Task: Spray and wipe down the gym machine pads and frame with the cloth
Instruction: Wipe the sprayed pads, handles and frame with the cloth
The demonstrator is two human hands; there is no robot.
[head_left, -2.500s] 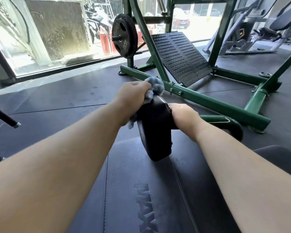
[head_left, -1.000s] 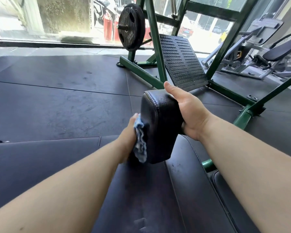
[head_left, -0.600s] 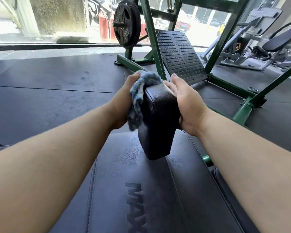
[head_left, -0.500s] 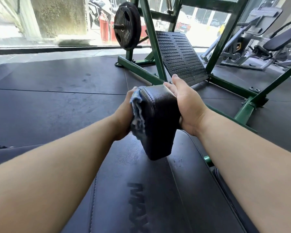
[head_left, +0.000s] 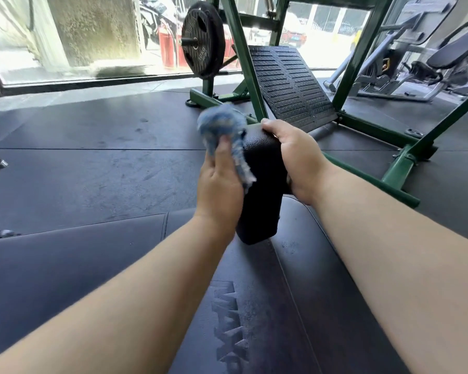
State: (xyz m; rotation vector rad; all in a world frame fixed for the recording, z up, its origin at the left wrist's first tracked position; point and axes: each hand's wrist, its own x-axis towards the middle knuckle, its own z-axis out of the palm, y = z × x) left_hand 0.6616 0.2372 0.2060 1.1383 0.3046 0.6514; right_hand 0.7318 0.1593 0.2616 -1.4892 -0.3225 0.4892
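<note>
Currently: wiping step on the small upright pad [head_left: 262, 184], left face and top edge.

Left hand [head_left: 219, 184]: fingers closed round the blue cloth [head_left: 222, 122], thumb pinning it from the near side. Most of the cloth is bunched just above the fingertips and smeared by motion blur. A loose tail hangs between palm and pad, touching the pad's left face. Bunching gives a thick wad to press with (a flat sheet would likely slide under the fingers).

Right hand [head_left: 300, 160]: gripping the same pad from the opposite side, thumb hooked over its top edge, the other fingers wrapped round the far face and hidden. Judged purpose: a brace, so the pad does not give way under the sideways push of the cloth.

Pad sits between the two sets of fingers, roughly upright, its lower end just over the big seat pad [head_left: 254, 306] beneath both forearms; cannot tell whether they touch.

Beyond the fingertips: green frame [head_left: 397, 171], ribbed footplate [head_left: 289, 85], weight plate [head_left: 203, 41] on its peg. No spray bottle in view.

Progress estimate: early to middle, since neither hand is on the frame and only this one pad is being worked. Next stroke probably carries the cloth over the top edge towards the right thumb, so the grip there may have to shift to clear the way
</note>
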